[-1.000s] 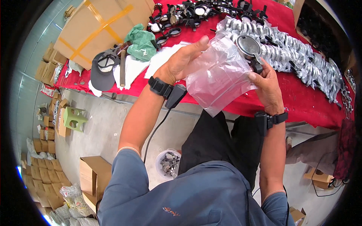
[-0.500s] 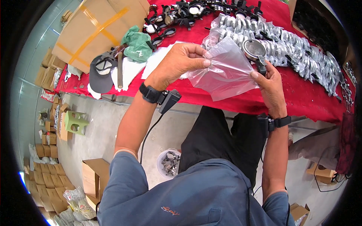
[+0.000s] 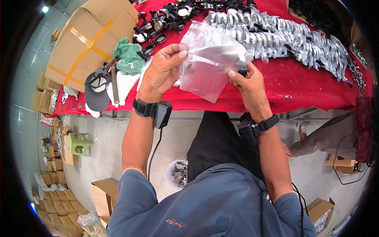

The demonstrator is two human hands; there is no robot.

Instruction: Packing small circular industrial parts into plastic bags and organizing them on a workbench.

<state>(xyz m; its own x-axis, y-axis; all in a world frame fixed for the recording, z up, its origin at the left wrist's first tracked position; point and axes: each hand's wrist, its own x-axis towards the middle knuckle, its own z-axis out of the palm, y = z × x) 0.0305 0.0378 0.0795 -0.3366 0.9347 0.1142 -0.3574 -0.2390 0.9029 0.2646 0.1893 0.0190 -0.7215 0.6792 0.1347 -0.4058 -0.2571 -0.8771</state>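
My left hand [image 3: 162,72] pinches the upper left edge of a clear plastic bag [image 3: 205,65] held over the red table [image 3: 308,85]. My right hand [image 3: 248,87] grips the bag's right side together with a small dark round part [image 3: 242,71], mostly hidden behind the plastic and my fingers. Both wrists wear black bands, and a small black box with a cable [image 3: 162,114] hangs from the left one.
Rows of bagged round parts [image 3: 300,39] cover the table's far right. Loose black goggle-like parts [image 3: 173,14], a green cloth [image 3: 128,55], a cap [image 3: 96,89] and a taped cardboard box [image 3: 89,37] lie to the left. A small bucket of parts [image 3: 177,173] stands on the floor.
The bag has been lowered and folded closer between my hands. The round part has slipped from beside the bag to behind the plastic under my right fingers.
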